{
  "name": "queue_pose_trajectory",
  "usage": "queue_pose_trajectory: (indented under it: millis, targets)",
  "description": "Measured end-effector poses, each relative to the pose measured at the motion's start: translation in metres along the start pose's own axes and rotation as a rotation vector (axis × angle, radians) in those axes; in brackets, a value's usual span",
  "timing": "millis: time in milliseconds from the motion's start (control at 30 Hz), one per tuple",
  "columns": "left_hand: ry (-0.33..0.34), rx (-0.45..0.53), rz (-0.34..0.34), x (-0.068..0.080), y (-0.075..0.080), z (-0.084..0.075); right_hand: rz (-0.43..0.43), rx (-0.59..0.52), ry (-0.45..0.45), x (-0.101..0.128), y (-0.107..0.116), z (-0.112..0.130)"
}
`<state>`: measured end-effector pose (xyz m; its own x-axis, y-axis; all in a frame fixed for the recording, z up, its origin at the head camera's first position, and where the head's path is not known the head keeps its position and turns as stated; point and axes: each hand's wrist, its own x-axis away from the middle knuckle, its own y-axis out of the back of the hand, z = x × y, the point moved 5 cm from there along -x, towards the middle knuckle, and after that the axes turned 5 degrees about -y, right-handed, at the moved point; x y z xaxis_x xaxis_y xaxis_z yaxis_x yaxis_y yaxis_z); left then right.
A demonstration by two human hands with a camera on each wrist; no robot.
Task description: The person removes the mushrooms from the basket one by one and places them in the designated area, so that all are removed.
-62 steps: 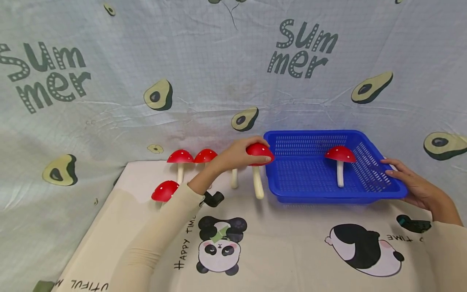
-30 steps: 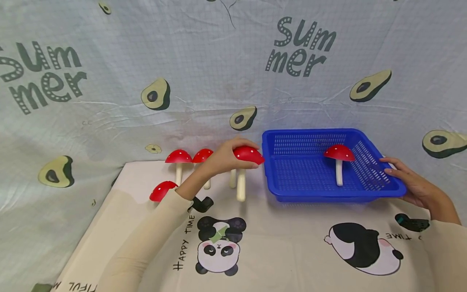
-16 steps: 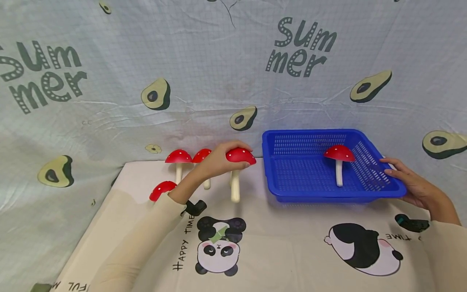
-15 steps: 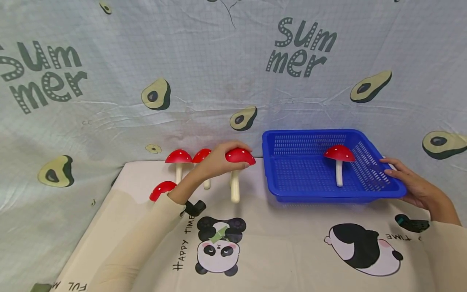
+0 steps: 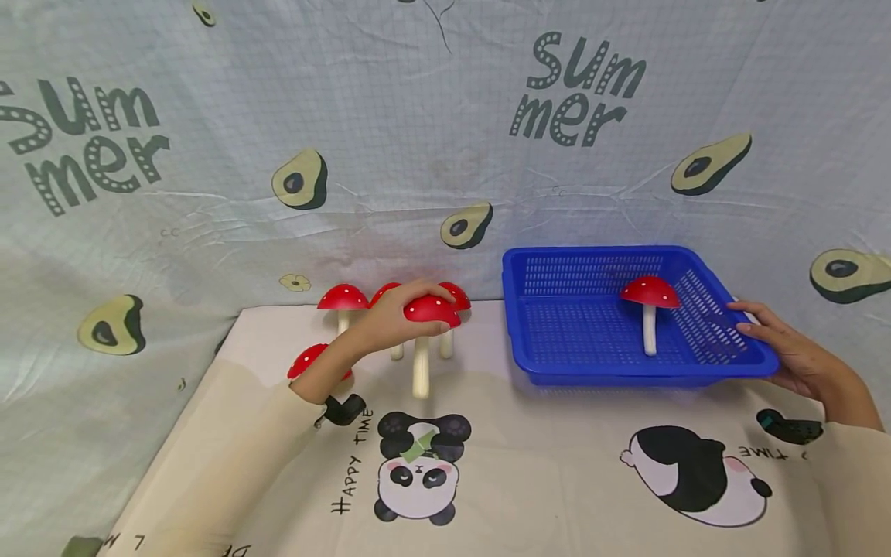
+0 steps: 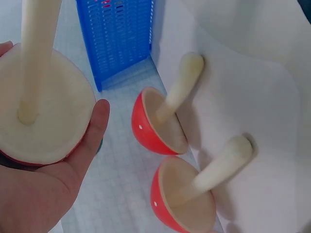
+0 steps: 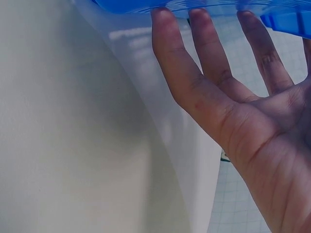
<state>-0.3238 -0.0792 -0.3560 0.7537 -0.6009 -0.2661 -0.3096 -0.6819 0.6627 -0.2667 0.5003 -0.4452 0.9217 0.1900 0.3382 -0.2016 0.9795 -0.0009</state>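
The left hand point(image 5: 390, 325) curls over the red cap of a toy mushroom point(image 5: 426, 329), fingers on top and thumb underneath, so the cap is gripped and its pale stem hangs down with the tip at or just above the mat point(image 5: 529, 472); whether it touches cannot be told. The left wrist view shows the cap's cream underside seated in the palm, the stem cut off by the top edge. Just behind the grip stand more mushrooms: one point(image 5: 343, 303) in the open, two partly hidden by the hand and held cap, and a fourth point(image 5: 306, 361) mostly covered by the sleeve. To the right of the grip sits a blue basket point(image 5: 529, 340) with one mushroom point(image 5: 650, 309) upright inside. The right hand point(image 5: 783, 352) rests against the basket's right rim with straight, relaxed fingers, gripping nothing; the right wrist view shows only fingertips point(image 7: 165, 19) meeting blue plastic.
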Motion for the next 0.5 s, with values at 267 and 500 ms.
queue_pose_trajectory:
  millis: [267, 500]
  targets:
    - [0.009, 0.014, -0.001, 0.013, 0.006, 0.011, 0.030, -0.021, 0.013, 0.002, -0.002, 0.000]
    - [-0.014, 0.006, 0.012, 0.021, 0.007, 0.013, 0.056, -0.053, 0.032, 0.001, -0.003, 0.001]
